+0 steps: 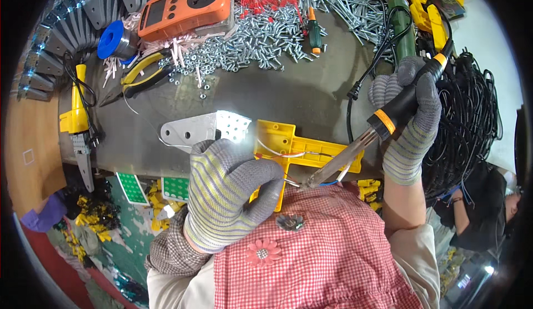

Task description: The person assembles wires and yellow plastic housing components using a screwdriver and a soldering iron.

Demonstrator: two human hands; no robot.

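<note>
Heat is our main worry in the head view: our right hand point(408, 114) is closed around the soldering iron point(388, 121), whose tip meets the thin wires point(288, 154) at the near edge of the yellow housing point(288, 142). Our left hand point(227, 189) is closed too, pinching those wires just beside the tip. If the iron drifts, we judge it could melt the housing or scorch the glove. The housing lies on the table point(311, 95) against a metal bracket point(205, 128), at the near edge; a slip could tip it onto our checked apron point(333, 253). The iron's cable point(361, 81) trails across the table near the screws point(261, 39) and could snag.
</note>
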